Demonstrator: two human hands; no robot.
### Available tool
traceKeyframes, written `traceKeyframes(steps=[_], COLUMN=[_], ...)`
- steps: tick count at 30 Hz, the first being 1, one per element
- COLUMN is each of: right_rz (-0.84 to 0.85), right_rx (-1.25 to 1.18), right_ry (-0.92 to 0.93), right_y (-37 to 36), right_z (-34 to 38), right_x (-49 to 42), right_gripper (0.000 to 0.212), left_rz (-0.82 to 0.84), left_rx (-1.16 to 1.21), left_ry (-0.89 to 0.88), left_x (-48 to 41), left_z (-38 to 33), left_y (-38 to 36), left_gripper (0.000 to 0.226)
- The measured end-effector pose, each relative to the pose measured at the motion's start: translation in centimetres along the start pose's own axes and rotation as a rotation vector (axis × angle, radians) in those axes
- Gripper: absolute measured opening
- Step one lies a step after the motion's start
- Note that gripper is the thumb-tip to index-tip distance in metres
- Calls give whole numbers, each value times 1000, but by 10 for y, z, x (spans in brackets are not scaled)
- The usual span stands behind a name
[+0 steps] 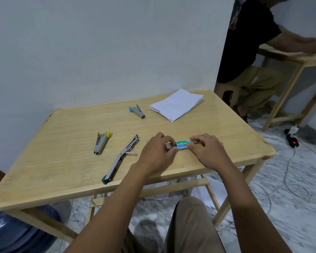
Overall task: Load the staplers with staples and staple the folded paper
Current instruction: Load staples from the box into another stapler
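A small green staple box [183, 144] lies on the wooden table [62, 165] near the front edge. My right hand [207, 152] pinches its right end. My left hand [158, 152] pinches the grey inner tray or staples sticking out of its left end. Left of my hands a green-tipped stapler [120, 160] lies swung fully open, its magazine exposed. Further left lies a yellow-tipped stapler [101, 142]. Toward the back of the table lies a blue-tipped stapler [137, 111], and right of it the folded white paper [176, 104].
The table stands against a pale wall. A person sits at a second wooden table [299, 60] at the back right. A power strip [292, 140] and white cables lie on the marble floor at right. A blue water jug [16, 232] stands under the table's left corner.
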State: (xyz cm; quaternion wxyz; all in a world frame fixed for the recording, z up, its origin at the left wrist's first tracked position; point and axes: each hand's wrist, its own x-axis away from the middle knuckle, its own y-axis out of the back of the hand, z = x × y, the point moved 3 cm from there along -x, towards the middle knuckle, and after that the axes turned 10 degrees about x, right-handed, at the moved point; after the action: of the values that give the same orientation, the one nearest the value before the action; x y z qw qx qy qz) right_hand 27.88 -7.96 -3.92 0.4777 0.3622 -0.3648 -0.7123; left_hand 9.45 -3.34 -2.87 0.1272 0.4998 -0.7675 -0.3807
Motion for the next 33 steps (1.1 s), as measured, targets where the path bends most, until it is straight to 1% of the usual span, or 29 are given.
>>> traceKeyframes(steps=[2, 4, 7, 10, 17, 21, 24, 29, 33], right_rz=[17, 45, 80, 125, 176, 197, 203, 205, 211], right_rx=[28, 86, 138, 132, 112, 115, 117, 113, 114], right_ry=[18, 64, 107, 104, 111, 112, 112, 107, 103], right_y=[0, 0, -1, 0, 1, 2, 2, 3, 2], right_z=[0, 1, 2, 1, 0, 1, 1, 0, 0], right_x=[0, 1, 0, -4, -8, -9, -10, -11, -11], right_gripper=[36, 41, 37, 34, 32, 31, 31, 32, 32], left_rz=[6, 20, 28, 17, 99, 182, 178, 125, 119], left_rx=[57, 83, 93, 99, 136, 78, 28, -118, -256], left_ry=[0, -14, -39, -49, 73, 129, 127, 37, -45], left_x=[-4, -5, -6, -9, -23, -31, -34, -33, -34], left_z=[2, 3, 4, 6, 4, -3, -7, -10, -14], left_y=[0, -1, 1, 2, 6, 10, 11, 10, 12], left_gripper=[12, 16, 24, 25, 22, 22, 21, 21, 22])
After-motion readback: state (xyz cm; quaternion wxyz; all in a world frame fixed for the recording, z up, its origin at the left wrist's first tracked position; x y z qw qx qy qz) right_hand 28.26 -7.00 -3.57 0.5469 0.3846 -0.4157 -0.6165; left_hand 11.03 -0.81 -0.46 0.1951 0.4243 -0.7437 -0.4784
